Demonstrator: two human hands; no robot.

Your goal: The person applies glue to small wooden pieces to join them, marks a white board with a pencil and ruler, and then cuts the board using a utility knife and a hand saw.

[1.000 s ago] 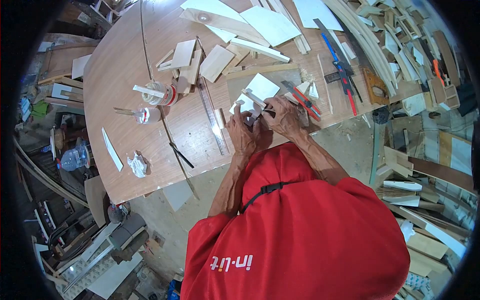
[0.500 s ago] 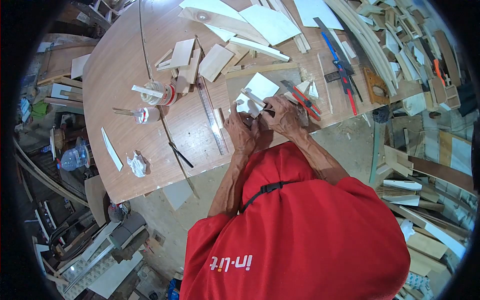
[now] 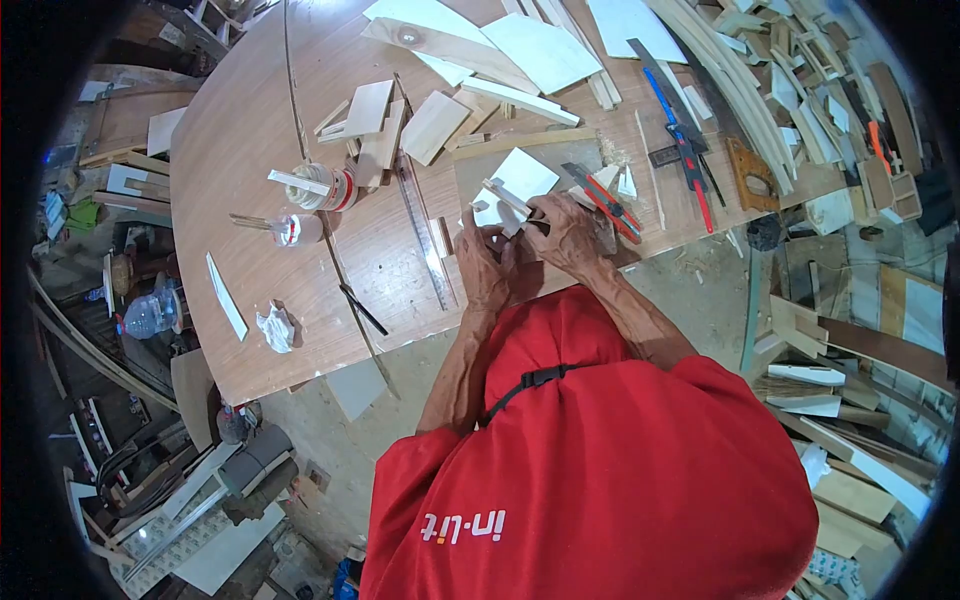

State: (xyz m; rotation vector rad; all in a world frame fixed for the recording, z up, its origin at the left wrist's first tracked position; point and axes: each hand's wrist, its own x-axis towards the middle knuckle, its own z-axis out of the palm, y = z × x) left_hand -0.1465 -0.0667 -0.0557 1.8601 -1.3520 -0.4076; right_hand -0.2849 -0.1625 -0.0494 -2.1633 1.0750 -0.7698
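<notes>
Near the table's front edge, both hands work on a small white wooden piece (image 3: 490, 214) with a narrow wood strip (image 3: 508, 195) standing across it. My left hand (image 3: 484, 262) grips its near left side, fingers curled and partly hidden. On the right side, my right hand (image 3: 566, 234) pinches the same piece with bent fingers. Behind it a white square board (image 3: 528, 172) lies on a larger flat wooden board (image 3: 478, 152). Just beyond my right hand rests a red-handled cutter knife (image 3: 606, 204).
On the table (image 3: 390, 270) are a steel ruler (image 3: 424, 232), a glue jar (image 3: 336, 188), a brush jar (image 3: 296, 230), wood blocks (image 3: 433, 127) and a crumpled white cloth (image 3: 276, 328). A blue-red clamp (image 3: 684, 150) and a handsaw (image 3: 752, 174) lie on the right.
The view has shifted very slightly. Both hands keep nearly the same hold on the white wooden piece.
</notes>
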